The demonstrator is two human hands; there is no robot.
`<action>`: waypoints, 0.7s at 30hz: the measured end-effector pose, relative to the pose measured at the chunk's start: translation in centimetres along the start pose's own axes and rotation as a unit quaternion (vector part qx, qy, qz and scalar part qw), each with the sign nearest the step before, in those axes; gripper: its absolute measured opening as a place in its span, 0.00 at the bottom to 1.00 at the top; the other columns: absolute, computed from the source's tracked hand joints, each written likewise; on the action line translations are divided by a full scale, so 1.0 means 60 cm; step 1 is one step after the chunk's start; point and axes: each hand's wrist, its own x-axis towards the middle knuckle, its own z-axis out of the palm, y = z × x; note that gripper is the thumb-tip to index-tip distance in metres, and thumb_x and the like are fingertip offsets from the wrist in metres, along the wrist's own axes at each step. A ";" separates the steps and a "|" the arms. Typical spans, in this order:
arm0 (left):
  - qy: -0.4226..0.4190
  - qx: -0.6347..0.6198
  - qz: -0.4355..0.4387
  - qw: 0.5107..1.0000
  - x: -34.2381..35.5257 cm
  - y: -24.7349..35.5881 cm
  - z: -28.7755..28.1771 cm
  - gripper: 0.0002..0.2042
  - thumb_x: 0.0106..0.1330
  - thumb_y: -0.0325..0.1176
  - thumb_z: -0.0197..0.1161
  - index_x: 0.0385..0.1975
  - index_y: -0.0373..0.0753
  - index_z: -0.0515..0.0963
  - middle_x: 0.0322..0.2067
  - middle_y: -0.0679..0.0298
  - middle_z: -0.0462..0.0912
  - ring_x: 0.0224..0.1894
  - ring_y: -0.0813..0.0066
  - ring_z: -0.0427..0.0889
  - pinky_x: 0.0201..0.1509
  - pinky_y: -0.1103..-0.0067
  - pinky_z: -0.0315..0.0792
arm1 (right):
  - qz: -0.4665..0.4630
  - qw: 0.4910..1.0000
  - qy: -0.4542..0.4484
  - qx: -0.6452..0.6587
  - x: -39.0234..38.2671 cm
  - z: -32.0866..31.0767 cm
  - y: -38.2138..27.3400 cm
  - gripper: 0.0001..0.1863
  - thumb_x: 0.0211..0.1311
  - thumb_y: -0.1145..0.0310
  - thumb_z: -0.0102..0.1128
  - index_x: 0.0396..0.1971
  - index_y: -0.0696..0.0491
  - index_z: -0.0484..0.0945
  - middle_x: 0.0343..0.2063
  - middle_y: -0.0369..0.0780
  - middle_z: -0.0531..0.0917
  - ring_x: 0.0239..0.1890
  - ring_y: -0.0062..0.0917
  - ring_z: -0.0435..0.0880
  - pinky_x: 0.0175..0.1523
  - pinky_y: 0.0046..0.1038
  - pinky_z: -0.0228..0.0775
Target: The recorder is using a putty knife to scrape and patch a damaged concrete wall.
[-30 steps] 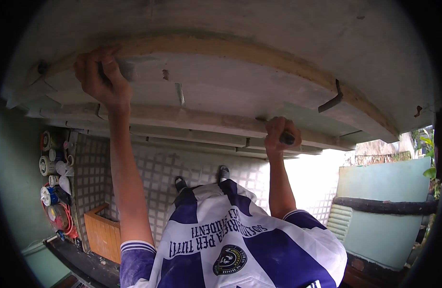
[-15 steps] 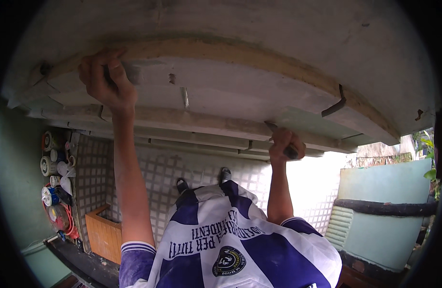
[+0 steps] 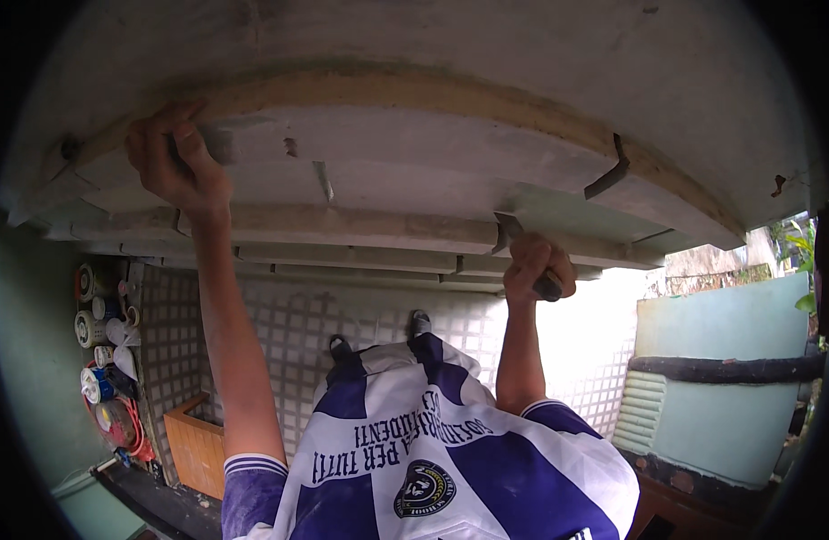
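My left hand point(image 3: 182, 171) is raised at the upper left, its fingers curled over the yellowish edge of a pale overhead beam point(image 3: 369, 90). A grey patch shows on the beam beside its thumb; I cannot tell whether it is shadow or stain. Closed around a dark handle, my right hand point(image 3: 540, 265) holds a scraper whose flat metal blade point(image 3: 507, 225) points up and left. The blade meets a lower pale beam point(image 3: 378, 225), close to a gap in it. The scraper's handle end shows below the fist.
Several parallel beams run across above a tiled floor point(image 3: 342, 310). Paint tins point(image 3: 90, 328) and other containers line the left wall. An orange-brown wooden piece point(image 3: 198, 445) stands below them. At the right are a pale green panel point(image 3: 729, 342) and a dark pipe point(image 3: 729, 369).
The beams have shifted slightly left and down in view, my left hand with them. The scraper blade has turned and shows more of its flat face against the beam.
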 end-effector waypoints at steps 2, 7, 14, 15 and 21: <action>-0.002 0.008 0.003 1.000 -0.002 0.007 -0.003 0.18 0.75 0.42 0.49 0.34 0.37 0.83 0.33 0.64 0.82 0.39 0.67 0.72 0.46 0.71 0.67 | 0.044 0.997 0.015 0.056 -0.008 -0.028 -0.019 0.21 0.67 0.76 0.48 0.13 0.52 0.56 0.05 0.36 0.66 0.07 0.17 0.63 0.13 0.22 0.50; 0.005 -0.005 -0.006 1.000 -0.002 0.007 0.000 0.16 0.74 0.40 0.51 0.33 0.38 0.83 0.32 0.65 0.83 0.39 0.68 0.72 0.46 0.71 0.67 | 0.084 0.996 0.008 -0.011 -0.033 -0.011 0.016 0.21 0.67 0.75 0.51 0.13 0.54 0.59 0.07 0.37 0.69 0.09 0.17 0.66 0.14 0.21 0.52; 0.017 0.005 -0.006 1.000 -0.005 0.006 0.004 0.16 0.73 0.39 0.51 0.32 0.38 0.83 0.31 0.66 0.84 0.39 0.68 0.72 0.46 0.72 0.67 | 0.084 0.995 -0.010 -0.044 -0.040 -0.012 0.027 0.21 0.67 0.77 0.49 0.13 0.52 0.56 0.06 0.35 0.65 0.08 0.17 0.62 0.14 0.22 0.50; 0.023 0.008 0.001 1.000 -0.006 0.002 0.003 0.15 0.72 0.38 0.51 0.31 0.38 0.83 0.31 0.66 0.84 0.38 0.68 0.72 0.46 0.72 0.66 | 0.069 0.998 0.014 0.004 -0.029 -0.020 0.009 0.21 0.67 0.76 0.50 0.12 0.52 0.56 0.06 0.35 0.65 0.08 0.17 0.62 0.14 0.22 0.51; 0.024 -0.020 -0.020 0.999 -0.002 0.010 0.006 0.14 0.72 0.37 0.51 0.31 0.38 0.83 0.31 0.66 0.83 0.38 0.68 0.72 0.45 0.71 0.66 | 0.119 0.991 -0.001 -0.069 -0.026 0.001 0.025 0.23 0.66 0.76 0.48 0.11 0.51 0.54 0.04 0.35 0.64 0.07 0.16 0.59 0.13 0.22 0.48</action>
